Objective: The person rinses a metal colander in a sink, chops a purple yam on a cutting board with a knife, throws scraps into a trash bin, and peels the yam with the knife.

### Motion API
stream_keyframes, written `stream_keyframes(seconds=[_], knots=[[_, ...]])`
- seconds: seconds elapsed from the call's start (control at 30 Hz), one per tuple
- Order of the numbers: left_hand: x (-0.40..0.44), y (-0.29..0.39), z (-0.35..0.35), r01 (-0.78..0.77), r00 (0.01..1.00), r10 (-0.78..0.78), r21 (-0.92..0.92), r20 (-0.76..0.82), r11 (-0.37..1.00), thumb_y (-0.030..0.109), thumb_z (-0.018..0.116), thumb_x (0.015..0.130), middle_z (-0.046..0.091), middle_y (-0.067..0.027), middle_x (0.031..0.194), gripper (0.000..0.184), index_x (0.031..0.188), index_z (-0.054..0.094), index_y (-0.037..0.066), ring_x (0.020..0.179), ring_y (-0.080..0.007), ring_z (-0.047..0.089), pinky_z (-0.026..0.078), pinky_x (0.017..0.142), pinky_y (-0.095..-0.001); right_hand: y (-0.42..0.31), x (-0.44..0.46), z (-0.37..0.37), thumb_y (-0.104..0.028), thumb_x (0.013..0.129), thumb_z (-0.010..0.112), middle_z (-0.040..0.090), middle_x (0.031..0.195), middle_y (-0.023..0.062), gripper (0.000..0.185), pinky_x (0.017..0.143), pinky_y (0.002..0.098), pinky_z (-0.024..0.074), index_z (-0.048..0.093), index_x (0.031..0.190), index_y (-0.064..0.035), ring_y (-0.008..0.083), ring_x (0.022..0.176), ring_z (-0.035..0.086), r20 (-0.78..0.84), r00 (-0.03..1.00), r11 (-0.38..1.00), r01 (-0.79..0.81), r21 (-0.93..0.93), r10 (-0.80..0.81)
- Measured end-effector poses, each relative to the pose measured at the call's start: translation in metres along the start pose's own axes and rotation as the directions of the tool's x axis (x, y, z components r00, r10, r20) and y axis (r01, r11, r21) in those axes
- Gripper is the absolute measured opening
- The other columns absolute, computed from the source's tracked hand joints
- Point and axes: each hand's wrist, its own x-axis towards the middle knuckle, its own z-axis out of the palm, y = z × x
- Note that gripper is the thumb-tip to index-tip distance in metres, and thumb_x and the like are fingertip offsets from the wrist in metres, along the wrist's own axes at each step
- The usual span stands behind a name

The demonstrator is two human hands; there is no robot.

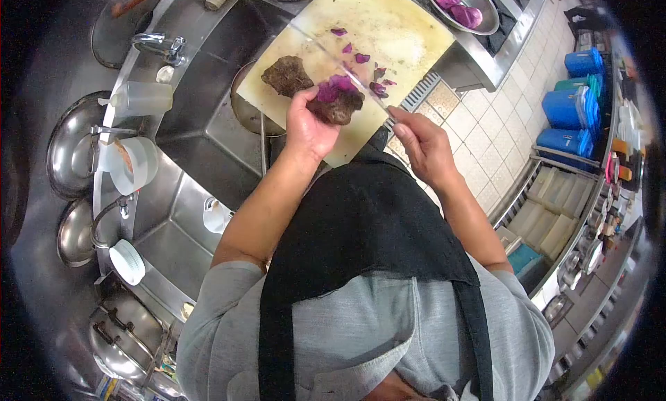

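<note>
My left hand (310,127) grips a partly peeled purple yam (337,108), its bright purple flesh showing above rough brown skin. Closed around a knife handle, my right hand (424,146) holds a long knife (374,99) whose blade slants up and left beside the yam. Whether the edge touches the flesh I cannot tell. Both hands are over the near part of a worn yellowish cutting board (395,19). A second brown, unpeeled-looking yam piece (286,76) lies on the board, left of my left hand. Several purple peel scraps (362,57) are scattered beyond the knife.
A steel bowl (491,21) with peeled purple pieces (458,9) stands at the upper right. The board juts over a steel sink (208,116) on the left, where a round pan (244,99) sits partly under it. Faucets (159,46) and a plastic pitcher (142,99) line the sink's edge.
</note>
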Motion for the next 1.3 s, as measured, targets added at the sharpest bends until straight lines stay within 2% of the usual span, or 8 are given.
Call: stream_keyframes(seconds=[0.1,0.23,0.43,0.5,0.93,1.0,1.1,1.3], knots=[[-0.002,0.005,0.012,-0.024,1.000,0.024,-0.047,-0.003,0.999,0.027,0.050,0.089,0.062,-0.0153,0.121,0.044,0.122,0.057,-0.001,0.115,-0.0320,0.058,0.043,0.105,-0.0474,-0.009,-0.003,0.002,-0.020,0.094,0.065,0.067,0.091,0.0176,0.029,0.075,0.0372,0.0524,0.067,0.119,-0.0046,0.0311,0.082,0.066,0.029,0.996,0.994,0.091,-0.060,-0.089],[-0.004,0.003,0.021,-0.053,0.998,0.056,-0.100,0.025,0.994,0.036,0.046,0.094,0.063,-0.0152,0.118,0.043,0.118,0.060,0.003,0.113,-0.0336,0.058,0.044,0.101,-0.0581,-0.021,-0.002,0.003,-0.023,0.091,0.068,0.065,0.088,0.0158,0.031,0.069,0.0385,0.0521,0.068,0.119,-0.0075,0.0316,0.075,0.065,0.065,0.995,0.989,0.085,-0.121,-0.077],[-0.004,0.000,0.014,-0.055,0.998,0.055,-0.024,-0.033,0.998,0.034,0.039,0.100,0.065,-0.0138,0.113,0.041,0.114,0.062,0.003,0.108,-0.0322,0.059,0.047,0.097,-0.0557,-0.013,-0.001,0.002,-0.023,0.090,0.070,0.063,0.084,0.0156,0.033,0.065,0.0390,0.0507,0.068,0.119,-0.0081,0.0322,0.073,0.064,0.101,0.989,0.980,0.123,-0.158,-0.108],[0.002,-0.003,0.001,-0.142,0.988,0.146,0.071,-0.046,0.987,0.040,0.044,0.098,0.061,-0.0160,0.121,0.046,0.123,0.058,0.003,0.112,-0.0353,0.057,0.044,0.099,-0.0575,-0.014,-0.001,0.002,-0.023,0.090,0.070,0.063,0.084,0.0156,0.033,0.065,0.0392,0.0505,0.068,0.120,-0.0085,0.0321,0.072,0.063,0.120,0.986,0.979,0.129,-0.156,-0.111],[0.004,0.001,0.001,-0.248,0.966,0.253,0.083,-0.046,0.965,0.035,0.043,0.097,0.062,-0.0140,0.118,0.043,0.121,0.060,0.004,0.111,-0.0326,0.058,0.044,0.100,-0.0514,0.005,-0.002,0.008,-0.024,0.088,0.072,0.061,0.081,0.0139,0.036,0.063,0.0371,0.0496,0.069,0.121,-0.0115,0.0287,0.069,0.061,0.050,0.988,0.974,0.153,-0.166,-0.146],[0.001,0.006,0.008,-0.318,0.940,0.318,0.020,-0.128,0.948,0.027,0.047,0.095,0.065,-0.0072,0.107,0.037,0.120,0.061,0.003,0.102,-0.0234,0.061,0.048,0.091,-0.0423,0.027,-0.008,0.004,-0.020,0.088,0.072,0.061,0.081,0.0130,0.036,0.065,0.0344,0.0488,0.068,0.122,-0.0092,0.0263,0.070,0.060,0.023,0.996,0.979,0.088,-0.181,-0.085],[-0.015,0.021,0.013,-0.302,0.952,0.299,0.057,0.066,0.951,0.027,0.051,0.093,0.063,-0.0110,0.114,0.042,0.126,0.057,0.001,0.107,-0.0286,0.060,0.046,0.097,-0.0451,0.046,-0.010,-0.008,-0.012,0.092,0.067,0.061,0.080,0.0121,0.029,0.068,0.0316,0.0484,0.068,0.120,-0.0026,0.0217,0.072,0.060,-0.051,0.998,0.978,-0.034,-0.205,0.024],[-0.003,0.011,0.023,-0.389,0.921,0.390,0.020,-0.012,0.921,0.028,0.048,0.094,0.064,-0.0106,0.115,0.040,0.124,0.059,0.003,0.107,-0.0272,0.061,0.046,0.097,-0.0439,0.005,0.002,-0.006,-0.015,0.092,0.068,0.063,0.081,0.0132,0.031,0.070,0.0321,0.0486,0.067,0.121,-0.0023,0.0222,0.074,0.060,0.005,1.000,0.996,0.012,-0.084,-0.012]])
